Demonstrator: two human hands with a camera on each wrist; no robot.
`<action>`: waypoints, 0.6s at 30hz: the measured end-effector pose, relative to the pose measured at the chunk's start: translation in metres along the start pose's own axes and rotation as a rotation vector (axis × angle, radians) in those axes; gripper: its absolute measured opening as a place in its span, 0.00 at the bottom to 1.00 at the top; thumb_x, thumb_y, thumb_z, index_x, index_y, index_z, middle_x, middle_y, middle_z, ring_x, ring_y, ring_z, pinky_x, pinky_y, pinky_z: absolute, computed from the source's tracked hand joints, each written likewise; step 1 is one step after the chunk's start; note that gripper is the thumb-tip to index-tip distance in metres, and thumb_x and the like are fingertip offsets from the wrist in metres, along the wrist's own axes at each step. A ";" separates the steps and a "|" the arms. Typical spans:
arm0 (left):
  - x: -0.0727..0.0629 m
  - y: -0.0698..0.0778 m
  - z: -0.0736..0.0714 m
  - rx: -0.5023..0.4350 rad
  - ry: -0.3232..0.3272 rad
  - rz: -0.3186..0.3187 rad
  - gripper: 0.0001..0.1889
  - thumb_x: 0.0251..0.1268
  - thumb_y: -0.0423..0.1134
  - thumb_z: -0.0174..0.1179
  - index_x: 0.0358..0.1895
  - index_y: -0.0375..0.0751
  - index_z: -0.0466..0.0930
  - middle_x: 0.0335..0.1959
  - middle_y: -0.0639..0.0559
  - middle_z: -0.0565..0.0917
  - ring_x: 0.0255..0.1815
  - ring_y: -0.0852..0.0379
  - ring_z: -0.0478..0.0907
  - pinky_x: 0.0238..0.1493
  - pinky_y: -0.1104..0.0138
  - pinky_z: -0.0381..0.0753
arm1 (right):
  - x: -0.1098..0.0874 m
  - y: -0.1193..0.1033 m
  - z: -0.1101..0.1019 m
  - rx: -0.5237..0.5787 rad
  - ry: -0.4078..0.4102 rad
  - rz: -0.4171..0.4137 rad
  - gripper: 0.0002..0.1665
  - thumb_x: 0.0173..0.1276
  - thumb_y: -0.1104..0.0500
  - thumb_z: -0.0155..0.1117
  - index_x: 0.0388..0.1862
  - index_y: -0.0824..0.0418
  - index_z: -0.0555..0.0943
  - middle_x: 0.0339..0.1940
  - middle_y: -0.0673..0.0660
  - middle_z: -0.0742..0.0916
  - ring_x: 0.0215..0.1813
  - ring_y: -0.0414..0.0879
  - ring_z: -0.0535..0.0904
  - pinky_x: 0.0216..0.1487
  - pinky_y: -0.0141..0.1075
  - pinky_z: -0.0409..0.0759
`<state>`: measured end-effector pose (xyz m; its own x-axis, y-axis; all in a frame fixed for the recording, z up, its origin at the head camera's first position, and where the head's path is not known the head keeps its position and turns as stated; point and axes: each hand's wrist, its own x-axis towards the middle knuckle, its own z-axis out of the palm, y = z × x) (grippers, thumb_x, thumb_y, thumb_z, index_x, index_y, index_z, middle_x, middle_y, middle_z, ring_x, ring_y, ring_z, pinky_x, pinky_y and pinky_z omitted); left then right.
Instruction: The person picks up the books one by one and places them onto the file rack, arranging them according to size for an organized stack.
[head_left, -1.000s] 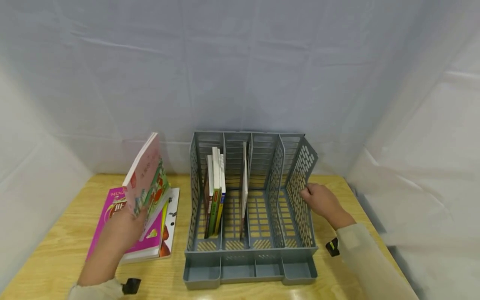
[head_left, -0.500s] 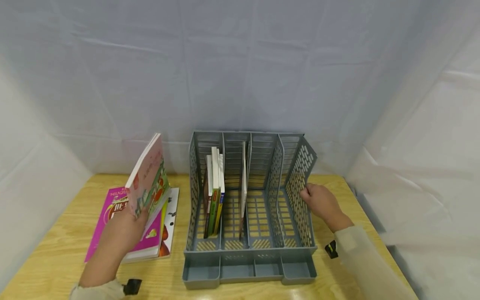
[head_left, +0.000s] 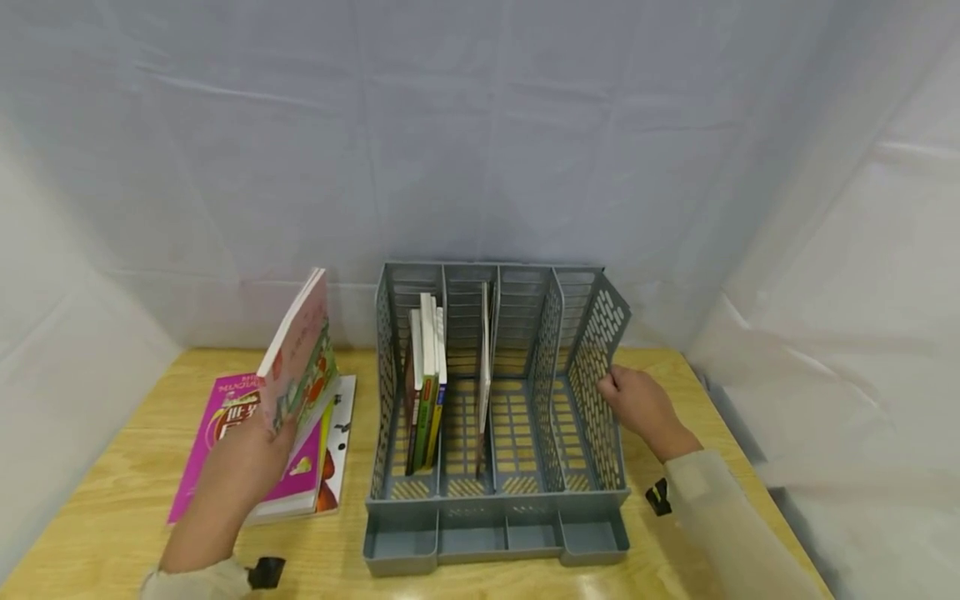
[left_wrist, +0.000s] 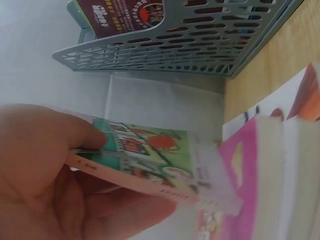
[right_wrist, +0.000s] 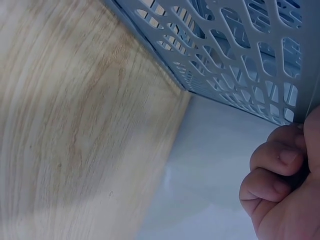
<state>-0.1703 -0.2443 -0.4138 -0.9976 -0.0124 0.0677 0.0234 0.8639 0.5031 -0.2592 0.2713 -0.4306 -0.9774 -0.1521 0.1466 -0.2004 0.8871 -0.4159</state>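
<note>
My left hand (head_left: 243, 467) holds a pink picture book (head_left: 300, 346) upright by its near edge, over a pile at the left. In the left wrist view the thumb lies on the book's green illustrated cover (left_wrist: 160, 142), with the fingers curled on its other side. Under it lie a magenta book (head_left: 197, 467) and a white one with red pictures (head_left: 342, 442). My right hand (head_left: 641, 408) grips the front edge of the right side wall of a grey plastic book rack (head_left: 495, 506); curled fingers (right_wrist: 272, 160) show in the right wrist view.
Several thin books (head_left: 426, 375) stand in the rack's leftmost compartment. Thin booklets (head_left: 484, 375) lean against a divider in the second. Small open trays (head_left: 401, 542) run along the rack's front. White sheeting (head_left: 480, 167) surrounds the wooden table (head_left: 97, 508) at the back and sides.
The pink book in my left hand has shifted slightly right and turned a little more edge-on. My right hand keeps its grip on the rack, which appears slightly further left in view.
</note>
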 end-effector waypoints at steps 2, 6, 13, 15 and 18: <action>-0.001 0.001 0.003 0.010 0.060 0.038 0.28 0.83 0.43 0.47 0.73 0.24 0.63 0.50 0.20 0.82 0.33 0.31 0.85 0.24 0.48 0.81 | 0.001 -0.001 0.001 0.008 0.001 0.007 0.20 0.81 0.58 0.44 0.23 0.55 0.62 0.17 0.51 0.66 0.20 0.44 0.54 0.26 0.38 0.57; -0.005 0.007 0.007 -0.015 0.182 0.094 0.25 0.80 0.40 0.52 0.69 0.23 0.66 0.44 0.21 0.84 0.25 0.40 0.84 0.16 0.57 0.76 | 0.000 -0.002 0.002 0.012 0.000 0.031 0.20 0.80 0.58 0.43 0.23 0.56 0.62 0.17 0.51 0.65 0.20 0.44 0.54 0.26 0.38 0.57; -0.026 0.039 -0.009 -0.356 0.529 0.155 0.31 0.75 0.30 0.57 0.79 0.41 0.61 0.64 0.33 0.80 0.53 0.39 0.84 0.40 0.55 0.88 | -0.002 -0.005 0.003 0.028 0.001 0.045 0.19 0.80 0.58 0.43 0.23 0.56 0.61 0.16 0.51 0.66 0.19 0.44 0.54 0.26 0.38 0.57; -0.033 0.056 -0.016 -0.464 0.642 0.250 0.38 0.71 0.25 0.58 0.81 0.49 0.59 0.70 0.40 0.76 0.63 0.48 0.80 0.54 0.63 0.85 | -0.002 -0.005 0.004 0.033 0.000 0.043 0.20 0.80 0.58 0.43 0.24 0.56 0.62 0.16 0.51 0.65 0.20 0.44 0.54 0.26 0.38 0.57; -0.046 0.088 -0.016 -0.577 0.800 0.364 0.30 0.70 0.28 0.61 0.74 0.49 0.70 0.61 0.48 0.83 0.56 0.65 0.80 0.52 0.78 0.78 | -0.002 -0.005 0.004 0.036 0.001 0.039 0.19 0.80 0.58 0.43 0.24 0.56 0.62 0.17 0.51 0.65 0.20 0.44 0.54 0.26 0.38 0.57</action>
<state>-0.1211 -0.1761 -0.3592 -0.5952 -0.3108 0.7410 0.5508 0.5136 0.6579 -0.2567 0.2655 -0.4327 -0.9844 -0.1176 0.1308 -0.1649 0.8762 -0.4529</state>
